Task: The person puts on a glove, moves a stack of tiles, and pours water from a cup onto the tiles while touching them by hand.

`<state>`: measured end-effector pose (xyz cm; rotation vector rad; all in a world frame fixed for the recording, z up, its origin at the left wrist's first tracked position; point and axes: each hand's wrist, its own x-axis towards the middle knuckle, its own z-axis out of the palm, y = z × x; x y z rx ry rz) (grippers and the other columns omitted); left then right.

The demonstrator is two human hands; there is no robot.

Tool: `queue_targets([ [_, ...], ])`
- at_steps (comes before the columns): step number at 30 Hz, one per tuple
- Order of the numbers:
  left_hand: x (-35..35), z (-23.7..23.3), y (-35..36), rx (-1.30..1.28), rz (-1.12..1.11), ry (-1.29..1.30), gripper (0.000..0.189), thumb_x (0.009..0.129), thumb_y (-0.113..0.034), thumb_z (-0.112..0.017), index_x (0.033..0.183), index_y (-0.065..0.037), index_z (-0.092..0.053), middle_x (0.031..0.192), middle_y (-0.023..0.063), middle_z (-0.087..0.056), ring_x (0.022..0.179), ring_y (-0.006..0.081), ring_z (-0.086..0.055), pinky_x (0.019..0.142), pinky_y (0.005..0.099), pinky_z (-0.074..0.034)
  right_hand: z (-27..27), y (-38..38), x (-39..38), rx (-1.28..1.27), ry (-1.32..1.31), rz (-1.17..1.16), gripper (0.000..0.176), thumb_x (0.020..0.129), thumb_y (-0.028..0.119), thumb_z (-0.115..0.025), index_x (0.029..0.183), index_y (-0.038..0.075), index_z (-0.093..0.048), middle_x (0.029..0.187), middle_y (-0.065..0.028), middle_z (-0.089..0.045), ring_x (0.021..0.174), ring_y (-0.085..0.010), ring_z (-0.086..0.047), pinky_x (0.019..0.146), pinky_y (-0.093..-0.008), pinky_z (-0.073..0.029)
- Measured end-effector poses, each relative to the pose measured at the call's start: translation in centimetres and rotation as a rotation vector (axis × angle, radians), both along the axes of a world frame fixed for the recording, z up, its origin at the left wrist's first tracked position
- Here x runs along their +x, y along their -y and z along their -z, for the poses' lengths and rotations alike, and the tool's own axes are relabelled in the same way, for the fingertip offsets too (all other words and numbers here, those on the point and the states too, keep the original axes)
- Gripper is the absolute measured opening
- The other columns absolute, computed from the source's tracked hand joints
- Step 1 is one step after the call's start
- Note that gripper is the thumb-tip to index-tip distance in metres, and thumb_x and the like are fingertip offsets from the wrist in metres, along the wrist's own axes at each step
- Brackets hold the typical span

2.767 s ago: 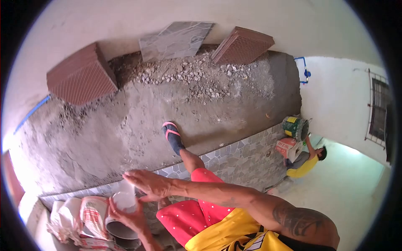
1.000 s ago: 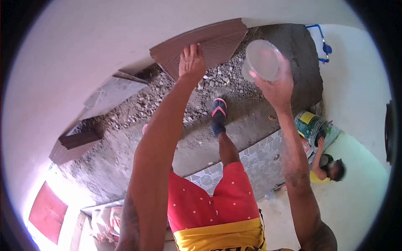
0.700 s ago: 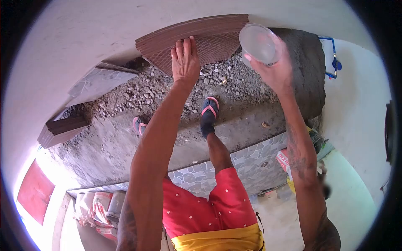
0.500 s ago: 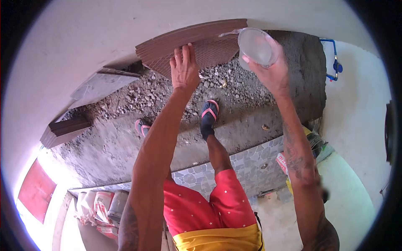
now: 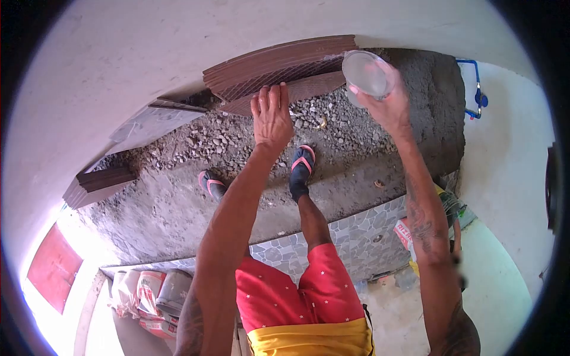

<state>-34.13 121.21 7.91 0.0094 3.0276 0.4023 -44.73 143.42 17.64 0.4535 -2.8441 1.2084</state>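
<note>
My left hand (image 5: 274, 120) has its fingers hooked over the top edge of a brown tile (image 5: 317, 87). This tile leans toward me, apart at the top from the stack of brown tiles (image 5: 279, 54) propped on the wall. A cross-hatched tile back shows in the gap between them. In my right hand (image 5: 392, 109) is a clear plastic tub (image 5: 363, 73), gripped round its side near the right end of the stack. Its contents, if any, I cannot make out.
Gravel (image 5: 222, 139) lies below the tiles, around my sandalled feet. Grey tiles (image 5: 157, 127) and a smaller brown stack (image 5: 101, 184) lean further left. A blue pipe with a valve (image 5: 478, 95) runs down the right wall. Sacks and a bucket (image 5: 174, 292) stand lower left.
My left hand has pulled the front brown tile's top edge away from the stack, toward me. The tub stays in my right hand, slightly lower in view.
</note>
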Motion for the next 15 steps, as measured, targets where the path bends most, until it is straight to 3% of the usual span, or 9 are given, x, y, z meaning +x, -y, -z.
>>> queue_targets([
  [7,-1.5,1.4,1.5,0.016,0.074,-0.012,0.072,0.076,-0.009,-0.056,0.144,-0.001,-0.033,0.153,0.0184,-0.023,0.145,0.0353,-0.016,0.117,0.0527,-0.011,-0.7,2.7,0.0,-0.099,0.088,-0.098,0.073,0.069,0.027,-0.087,0.124,-0.001,-0.049,0.112,-0.0176,-0.065,0.103,-0.0257,-0.065,0.088,-0.0369,-0.053],
  [11,-1.8,2.0,1.3,0.012,0.046,0.025,0.075,0.077,-0.012,-0.055,0.146,-0.001,-0.028,0.157,0.0198,-0.016,0.147,0.0332,-0.013,0.118,0.0525,-0.009,-1.0,4.7,-0.2,-0.108,0.071,-0.176,0.074,0.069,0.029,-0.087,0.124,-0.001,-0.049,0.111,-0.0174,-0.066,0.1,-0.0272,-0.066,0.087,-0.0372,-0.053],
  [15,-1.5,1.9,0.9,-0.043,0.031,0.045,0.076,0.077,-0.014,-0.056,0.146,-0.002,-0.027,0.156,0.0198,-0.017,0.147,0.0329,-0.014,0.117,0.0528,-0.01,-0.5,5.4,0.0,-0.021,0.095,-0.174,0.075,0.07,0.023,-0.087,0.129,-0.002,-0.048,0.117,-0.0153,-0.062,0.109,-0.0226,-0.061,0.093,-0.0351,-0.049],
])
